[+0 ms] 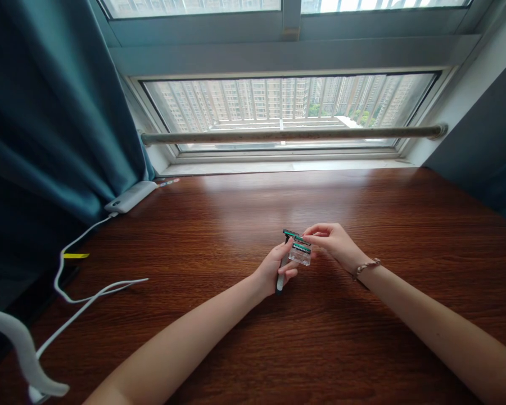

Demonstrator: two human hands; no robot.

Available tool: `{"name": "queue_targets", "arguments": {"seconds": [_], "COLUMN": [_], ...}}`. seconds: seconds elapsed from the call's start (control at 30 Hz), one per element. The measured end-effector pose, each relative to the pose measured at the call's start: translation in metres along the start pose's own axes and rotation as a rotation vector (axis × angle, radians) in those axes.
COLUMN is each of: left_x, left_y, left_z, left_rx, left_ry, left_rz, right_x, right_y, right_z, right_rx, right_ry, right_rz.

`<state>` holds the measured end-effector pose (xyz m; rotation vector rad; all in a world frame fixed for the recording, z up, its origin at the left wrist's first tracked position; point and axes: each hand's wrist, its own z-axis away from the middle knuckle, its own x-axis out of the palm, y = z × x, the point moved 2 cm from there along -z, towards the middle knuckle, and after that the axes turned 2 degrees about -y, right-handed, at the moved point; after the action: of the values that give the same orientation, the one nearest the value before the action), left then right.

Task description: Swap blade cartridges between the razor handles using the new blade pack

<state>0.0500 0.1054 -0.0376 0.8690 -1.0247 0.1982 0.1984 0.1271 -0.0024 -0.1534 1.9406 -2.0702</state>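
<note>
My left hand [274, 269] is wrapped round the handle of a razor [284, 264], whose green and black head points up and away from me. My right hand [333, 243] pinches a small clear plastic cartridge holder [301, 252] with green-edged blade cartridges in it, held right against the razor's head. A beaded bracelet [366, 266] circles my right wrist. Both hands hover just above the dark wooden table [362, 315], near its middle.
A white power bank [130, 196] lies at the table's back left by the teal curtain [46, 112], with a white cable [84, 287] trailing toward me. A window with a rail [295, 134] runs along the far edge. A yellow tag [76, 256] lies at the left.
</note>
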Motion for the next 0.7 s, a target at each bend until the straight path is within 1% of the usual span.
{"name": "queue_targets", "arguments": {"seconds": [0.2, 0.27, 0.33, 0.43, 0.57, 0.7], "left_x": [0.0013, 0.0034, 0.0050, 0.0059, 0.0057, 0.0042], "left_y": [0.0000, -0.0001, -0.0002, -0.0003, -0.0002, 0.0002], "left_z": [0.0012, 0.0020, 0.0025, 0.0029, 0.0033, 0.0034], "left_rx": [-0.009, -0.008, -0.004, 0.002, 0.003, 0.007], "left_ry": [-0.010, -0.015, -0.011, -0.003, 0.010, 0.035], "left_rz": [-0.036, -0.061, -0.080, -0.082, -0.063, -0.021], "right_x": [0.0004, 0.0004, 0.0001, -0.0004, -0.0008, -0.0007], "right_y": [0.0045, 0.0044, 0.0033, 0.0016, -0.0002, -0.0023], "right_z": [0.0022, 0.0033, 0.0043, 0.0050, 0.0049, 0.0046], "right_rx": [0.169, 0.220, 0.240, 0.212, 0.105, 0.052], "right_ry": [-0.040, -0.071, -0.077, -0.037, 0.041, 0.013], "right_rz": [-0.204, -0.246, -0.253, -0.177, -0.007, -0.028]}}
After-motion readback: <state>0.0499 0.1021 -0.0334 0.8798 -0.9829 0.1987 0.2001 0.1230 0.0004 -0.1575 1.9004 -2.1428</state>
